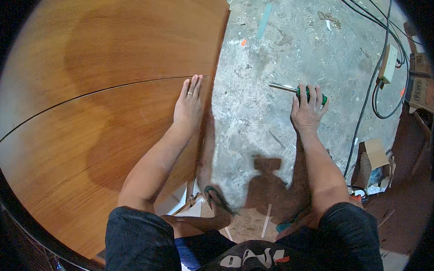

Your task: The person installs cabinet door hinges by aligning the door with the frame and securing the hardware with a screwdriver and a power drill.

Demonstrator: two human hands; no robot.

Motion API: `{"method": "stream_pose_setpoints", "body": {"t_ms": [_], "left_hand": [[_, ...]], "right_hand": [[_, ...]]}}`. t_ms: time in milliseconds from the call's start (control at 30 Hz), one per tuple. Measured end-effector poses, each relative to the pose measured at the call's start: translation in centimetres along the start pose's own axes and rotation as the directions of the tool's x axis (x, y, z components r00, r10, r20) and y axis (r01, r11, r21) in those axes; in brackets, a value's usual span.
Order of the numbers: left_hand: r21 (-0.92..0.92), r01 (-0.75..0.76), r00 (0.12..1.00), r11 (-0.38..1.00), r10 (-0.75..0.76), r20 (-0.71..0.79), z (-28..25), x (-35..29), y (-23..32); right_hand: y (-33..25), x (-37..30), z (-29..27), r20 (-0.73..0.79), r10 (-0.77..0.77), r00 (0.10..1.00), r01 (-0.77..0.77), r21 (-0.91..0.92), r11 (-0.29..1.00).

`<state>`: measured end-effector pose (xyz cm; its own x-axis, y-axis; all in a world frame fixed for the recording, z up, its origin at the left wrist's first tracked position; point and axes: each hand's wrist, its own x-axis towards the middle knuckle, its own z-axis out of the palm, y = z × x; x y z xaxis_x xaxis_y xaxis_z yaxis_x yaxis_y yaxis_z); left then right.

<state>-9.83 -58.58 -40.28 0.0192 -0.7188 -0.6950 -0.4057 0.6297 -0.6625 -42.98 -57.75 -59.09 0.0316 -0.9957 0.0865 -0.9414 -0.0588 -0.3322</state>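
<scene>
My left hand (188,106) lies flat on the wooden panel (131,118), near its right edge, fingers straight and holding nothing. A ring shows on one finger. Just beyond the fingertips, a thin dark seam crosses the panel. To the right, over the concrete floor, my right hand (307,110) is palm down with its fingers around the green handle of a screwdriver (284,87). The metal shaft points left, toward the panel. Handle parts show between and beside the fingers; the palm side is hidden, and I cannot tell whether the tool touches the floor.
Grey concrete floor (256,113) runs along the panel's right edge. Black cables (371,88) and a pale power strip (388,64) lie at the right. A small open cardboard box (373,162) sits nearer me, with larger cartons (422,85) farther off. A teal strip (264,21) lies ahead.
</scene>
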Motion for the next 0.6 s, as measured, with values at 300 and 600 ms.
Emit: {"method": "stream_pose_setpoints", "body": {"t_ms": [300,600], "left_hand": [[-0.378,0.22,0.973,0.899,-0.232,0.015,-3.2,-3.4,0.1],[-0.984,-0.178,0.605,-0.032,-0.792,-0.084,-3.7,-36.7,5.5]], "right_hand": [[-1.5,0.0,-1.4,0.081,0.011,0.997,-0.012,0.008,1.0],[-1.4,-0.6,-0.6,0.061,0.03,0.998,-0.023,-0.109,0.994]]}}
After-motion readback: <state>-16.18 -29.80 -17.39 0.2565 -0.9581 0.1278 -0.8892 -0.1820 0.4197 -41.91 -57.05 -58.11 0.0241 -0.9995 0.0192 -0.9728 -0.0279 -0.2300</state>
